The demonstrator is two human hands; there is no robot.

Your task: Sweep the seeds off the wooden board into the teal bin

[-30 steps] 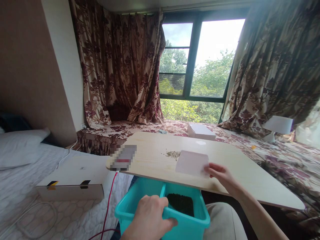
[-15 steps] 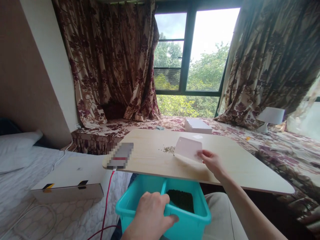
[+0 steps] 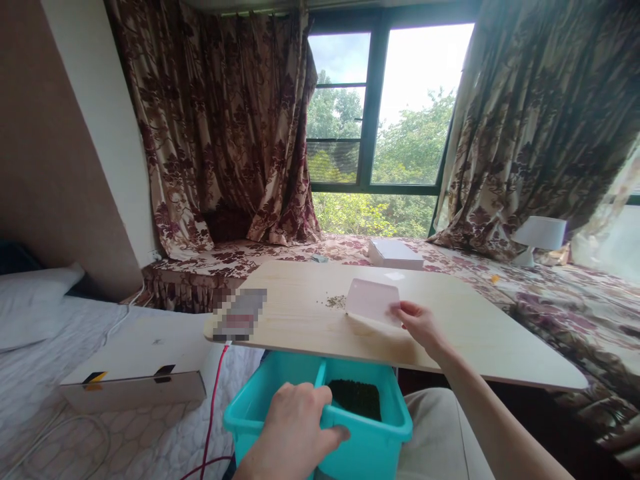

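Note:
My left hand (image 3: pixel 303 420) grips the near rim of a turquoise bin (image 3: pixel 367 437) below the table's front edge. A divider splits the bin in two; dark granular material (image 3: pixel 356 398) lies in the right compartment, while the visible part of the left shows bare plastic. Between the fingers of my right hand (image 3: pixel 417 320) is the right edge of a thin, pale translucent sheet (image 3: pixel 373 299). It is tilted above the wooden tabletop (image 3: pixel 300 330). Just left of the sheet lies a small scatter of grains (image 3: pixel 336 302), some possibly hidden behind it.
A blurred-out flat device (image 3: pixel 241 315) rests on the table's left end, with a red cable (image 3: pixel 215 407) hanging down. On the bed sits a white box (image 3: pixel 143 357). Behind the table are another white box (image 3: pixel 395 255) and a lamp (image 3: pixel 540 233) on patterned cloth.
My right hand has raised the sheet's far edge and shifted it closer to the grains, then lowered it a little. My left hand keeps its hold on the bin. The view has turned slightly.

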